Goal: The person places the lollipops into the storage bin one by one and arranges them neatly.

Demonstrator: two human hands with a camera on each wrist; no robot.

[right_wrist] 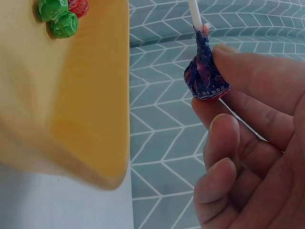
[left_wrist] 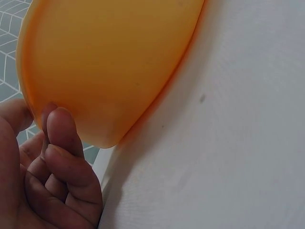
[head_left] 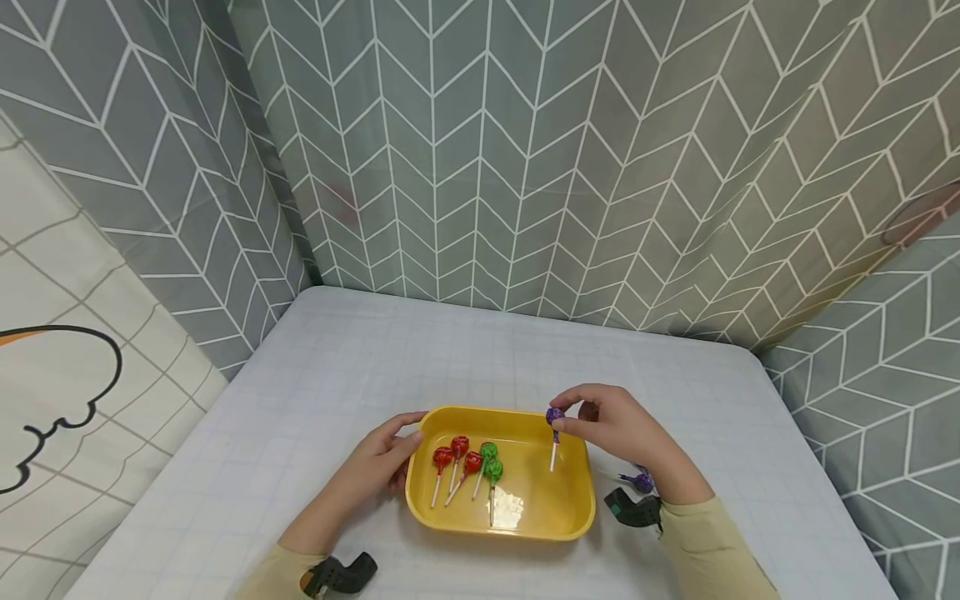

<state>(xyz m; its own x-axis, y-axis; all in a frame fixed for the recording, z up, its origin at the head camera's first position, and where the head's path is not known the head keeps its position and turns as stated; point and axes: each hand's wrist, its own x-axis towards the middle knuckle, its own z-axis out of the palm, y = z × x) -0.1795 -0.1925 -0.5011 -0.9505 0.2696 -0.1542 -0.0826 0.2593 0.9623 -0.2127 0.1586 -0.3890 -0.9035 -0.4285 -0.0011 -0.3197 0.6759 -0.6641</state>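
A yellow tray lies on the table, and my left hand grips its left edge, thumb at the rim. In the left wrist view, curled fingers meet the tray's underside. My right hand pinches a purple-wrapped lollipop by its head between thumb and fingers, above the tray's right part, stick pointing down in the head view. Three red lollipops and two green lollipops lie in the tray's left half, sticks toward the near side.
Purple-wrapped candy lies on the table right of the tray, partly hidden by the right wrist; how many pieces I cannot tell. The white-covered table ends at patterned grey curtains behind and at the sides. Each wrist wears a black camera mount.
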